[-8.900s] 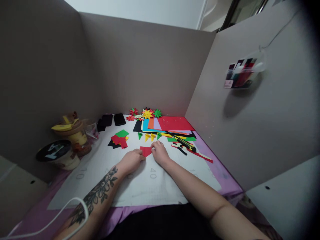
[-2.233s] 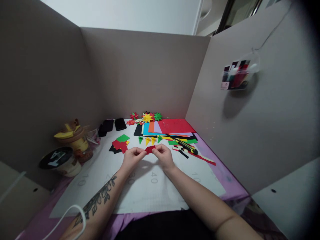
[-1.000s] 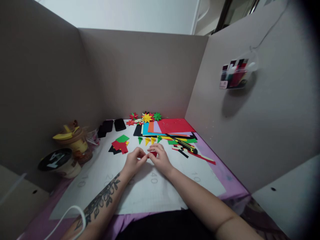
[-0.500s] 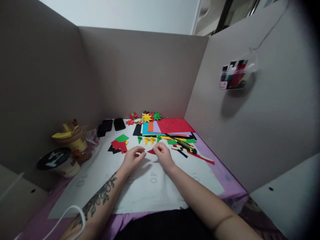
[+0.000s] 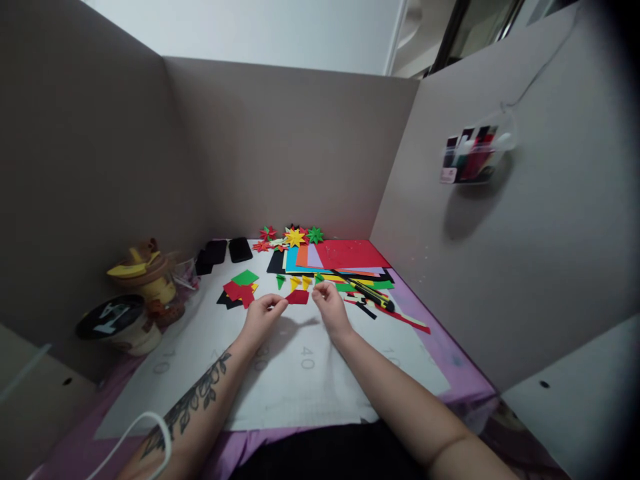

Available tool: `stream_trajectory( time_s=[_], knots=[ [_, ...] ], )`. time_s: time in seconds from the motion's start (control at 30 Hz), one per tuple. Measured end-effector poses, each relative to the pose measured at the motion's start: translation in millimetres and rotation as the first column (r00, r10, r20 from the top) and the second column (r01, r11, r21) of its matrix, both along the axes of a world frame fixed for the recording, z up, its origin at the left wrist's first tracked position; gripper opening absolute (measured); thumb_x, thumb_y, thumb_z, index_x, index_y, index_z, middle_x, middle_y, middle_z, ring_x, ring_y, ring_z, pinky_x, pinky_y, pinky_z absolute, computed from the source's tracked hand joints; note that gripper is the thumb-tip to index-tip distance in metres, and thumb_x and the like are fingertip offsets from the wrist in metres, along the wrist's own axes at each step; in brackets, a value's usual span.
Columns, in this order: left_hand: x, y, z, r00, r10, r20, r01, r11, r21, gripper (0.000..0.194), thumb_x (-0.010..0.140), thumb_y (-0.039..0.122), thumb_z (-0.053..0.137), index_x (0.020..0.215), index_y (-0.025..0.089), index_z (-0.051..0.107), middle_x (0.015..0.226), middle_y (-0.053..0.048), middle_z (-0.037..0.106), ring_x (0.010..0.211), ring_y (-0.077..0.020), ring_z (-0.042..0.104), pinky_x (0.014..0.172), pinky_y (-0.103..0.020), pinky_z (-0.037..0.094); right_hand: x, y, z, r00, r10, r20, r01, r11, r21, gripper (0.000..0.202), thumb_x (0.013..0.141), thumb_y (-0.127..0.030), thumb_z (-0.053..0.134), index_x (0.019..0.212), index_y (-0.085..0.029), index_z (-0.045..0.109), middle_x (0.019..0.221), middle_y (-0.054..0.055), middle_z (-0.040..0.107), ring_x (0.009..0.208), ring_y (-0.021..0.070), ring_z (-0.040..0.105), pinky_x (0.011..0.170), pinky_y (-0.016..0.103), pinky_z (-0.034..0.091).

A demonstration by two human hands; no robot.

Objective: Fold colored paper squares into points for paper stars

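A small red paper piece [image 5: 299,297] is pinched at its left corner by my left hand [image 5: 266,315], above the white sheet [image 5: 280,393]. Just right of the paper is my right hand [image 5: 331,310], its thumb and fingertips close together; whether anything is between them is too small to tell. Behind the hands stand folded green pieces [image 5: 281,283] and folded yellow pieces [image 5: 295,284]. Left of my left hand lie loose red squares [image 5: 239,292], with a green square [image 5: 245,277] and black ones around them.
Folded paper stars [image 5: 295,237] and coloured sheets [image 5: 350,254] lie at the back. A black-yellow cutter [image 5: 373,295] and paper strips are on the right. Pots [image 5: 143,283] and dark flat objects [image 5: 241,250] are on the left. Grey panels [image 5: 290,147] enclose the table.
The red paper has passed from my right hand to my left and looks opened out flatter. My left fingers have closed on it, and my right hand has moved slightly right, off it.
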State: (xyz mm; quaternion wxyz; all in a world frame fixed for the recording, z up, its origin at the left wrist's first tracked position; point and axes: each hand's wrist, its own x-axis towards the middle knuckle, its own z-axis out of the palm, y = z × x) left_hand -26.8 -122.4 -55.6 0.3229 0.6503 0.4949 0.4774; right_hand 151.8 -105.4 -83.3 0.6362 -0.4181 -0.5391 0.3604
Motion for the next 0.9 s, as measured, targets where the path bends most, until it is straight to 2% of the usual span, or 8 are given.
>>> stream_trajectory(
  time_s=[0.07,0.13,0.2,0.5,0.63,0.77,0.9],
  knots=[
    [1,1,-2.3,0.999,0.034,0.034,-0.035,0.999,0.015,0.024,0.079,0.037,0.057,0.07,0.016,0.063,0.062,-0.001,0.062,0.059,-0.0136,0.055,0.055,-0.023,0.043,-8,-1,-2.2,0.995,0.086,-0.045,-0.086,0.996,-0.008,0.039,0.071,-0.042,0.067,0.1,-0.022,0.05,0.092,0.004,0.063,0.083,0.0184,0.059,0.072,0.031,0.047],
    [3,1,-3.9,0.997,0.054,0.059,-0.056,0.998,0.032,0.025,0.08,0.038,0.056,0.072,0.016,0.063,0.064,-0.001,0.062,0.06,-0.0137,0.055,0.056,-0.023,0.043,-18,-4,-3.4,0.936,0.29,-0.197,-0.306,0.95,-0.054,0.052,0.065,-0.035,0.073,0.108,-0.024,0.044,0.093,0.003,0.065,0.083,0.0184,0.061,0.073,0.031,0.048],
    [6,-1,-4.5,0.996,0.06,0.073,-0.063,0.997,0.05,0.023,0.079,0.038,0.057,0.072,0.016,0.063,0.068,-0.001,0.064,0.063,-0.0144,0.057,0.058,-0.023,0.045,-28,-8,-3.3,0.902,0.327,-0.28,-0.361,0.929,-0.08,0.055,0.063,-0.03,0.075,0.107,-0.025,0.043,0.089,0.001,0.066,0.079,0.0172,0.062,0.072,0.031,0.048],
    [18,-7,-4.3,0.998,0.035,0.054,-0.039,0.996,0.074,0.017,0.077,0.031,0.059,0.069,0.016,0.065,0.073,-0.004,0.067,0.071,-0.0168,0.061,0.063,-0.025,0.047,-31,-10,0.2,0.936,0.161,-0.312,-0.207,0.971,-0.119,0.048,0.061,-0.024,0.073,0.102,-0.023,0.048,0.077,-0.003,0.063,0.067,0.014,0.06,0.065,0.027,0.047],
    [16,-6,-3.5,0.999,0.02,0.036,-0.023,0.997,0.074,0.017,0.076,0.03,0.06,0.068,0.016,0.065,0.071,-0.003,0.067,0.069,-0.0163,0.061,0.061,-0.024,0.047,-29,-9,-2.2,0.935,0.143,-0.323,-0.205,0.965,-0.164,0.045,0.061,-0.022,0.073,0.099,-0.022,0.049,0.07,-0.005,0.063,0.061,0.0131,0.059,0.063,0.026,0.045],
    [13,-5,-2.3,0.998,0.053,0.028,-0.055,0.995,0.089,0.018,0.077,0.032,0.059,0.068,0.017,0.064,0.069,-0.002,0.066,0.068,-0.0159,0.06,0.06,-0.024,0.046,-22,-4,-3.4,0.915,0.148,-0.376,-0.219,0.964,-0.153,0.045,0.061,-0.023,0.073,0.097,-0.023,0.046,0.068,-0.005,0.064,0.059,0.0137,0.06,0.064,0.028,0.046],
    [8,-3,-1.9,0.996,0.083,0.014,-0.084,0.99,0.115,0.02,0.077,0.033,0.059,0.068,0.017,0.064,0.069,-0.002,0.066,0.066,-0.016,0.06,0.058,-0.024,0.046,-9,3,-2.8,0.946,0.06,-0.317,-0.107,0.985,-0.132,0.042,0.063,-0.025,0.071,0.095,-0.023,0.044,0.064,-0.006,0.059,0.054,0.0121,0.054,0.06,0.027,0.043]
  ],
)
